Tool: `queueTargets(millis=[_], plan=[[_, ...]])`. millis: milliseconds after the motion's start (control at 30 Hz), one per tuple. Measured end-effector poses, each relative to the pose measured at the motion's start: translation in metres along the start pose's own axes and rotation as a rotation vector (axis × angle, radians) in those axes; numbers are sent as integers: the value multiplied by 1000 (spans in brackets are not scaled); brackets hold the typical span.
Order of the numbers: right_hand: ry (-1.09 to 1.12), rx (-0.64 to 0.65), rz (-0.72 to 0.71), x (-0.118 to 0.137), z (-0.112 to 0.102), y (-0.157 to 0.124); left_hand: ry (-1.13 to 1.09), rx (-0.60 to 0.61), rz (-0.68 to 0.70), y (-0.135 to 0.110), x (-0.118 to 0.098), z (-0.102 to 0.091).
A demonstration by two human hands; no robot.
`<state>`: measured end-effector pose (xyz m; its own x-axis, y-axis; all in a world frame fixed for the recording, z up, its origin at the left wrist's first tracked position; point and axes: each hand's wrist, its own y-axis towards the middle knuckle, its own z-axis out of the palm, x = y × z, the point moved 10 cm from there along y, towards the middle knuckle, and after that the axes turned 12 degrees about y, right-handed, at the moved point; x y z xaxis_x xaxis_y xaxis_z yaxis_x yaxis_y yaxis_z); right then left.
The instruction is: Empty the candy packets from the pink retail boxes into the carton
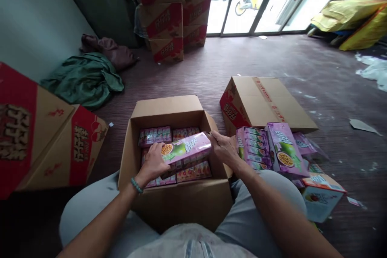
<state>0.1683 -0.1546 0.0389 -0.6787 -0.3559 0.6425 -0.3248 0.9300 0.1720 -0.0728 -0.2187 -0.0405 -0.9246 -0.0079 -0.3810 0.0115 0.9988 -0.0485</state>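
A purple snack box point(189, 147) with a passion-fruit picture lies tilted above an open cardboard carton point(178, 199) between my legs. My left hand point(153, 162), with a beaded bracelet at the wrist, is wrapped round the box's left end. At its right end, the fingers of my right hand point(224, 149) are closed on the end edge; the fingertips are partly hidden. Inside the carton sit several packs of small colourful packets point(155, 135). Right of the carton stand an opened purple box showing rows of packets point(256, 145) and another purple box point(286, 149).
A taped carton point(272, 100) lies ahead on the right. Red-and-tan cartons point(57, 137) stand at the left, and more are stacked point(166, 20) near the glass doors. Green cloth point(87, 78) lies on the floor. A light-blue box point(322, 195) is by my right knee.
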Motion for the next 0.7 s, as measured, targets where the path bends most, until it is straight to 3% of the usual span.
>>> queueTargets(millis=[67,167,233,333,500,600,700], plan=[[9,85,-61,37,12,-20,-88,-44,68,-40,-9,-13],[-159,348,-176,88,47,-50,-191,-67,129,-86,-20,-7],[-312,547,-231,110,75,-70,-242,-107,113,-103,-21,-1],[-459,728,-280,131,107,-91,-286,-166,76,-111,-19,4],[-527,794,-341,166,142,-101,-300,-264,127,-114,-21,0],[-580,802,-340,173,150,-100,-279,-277,153,-117,-21,-2],[-609,832,-326,160,145,-98,-247,-229,133,-116,-18,-1]])
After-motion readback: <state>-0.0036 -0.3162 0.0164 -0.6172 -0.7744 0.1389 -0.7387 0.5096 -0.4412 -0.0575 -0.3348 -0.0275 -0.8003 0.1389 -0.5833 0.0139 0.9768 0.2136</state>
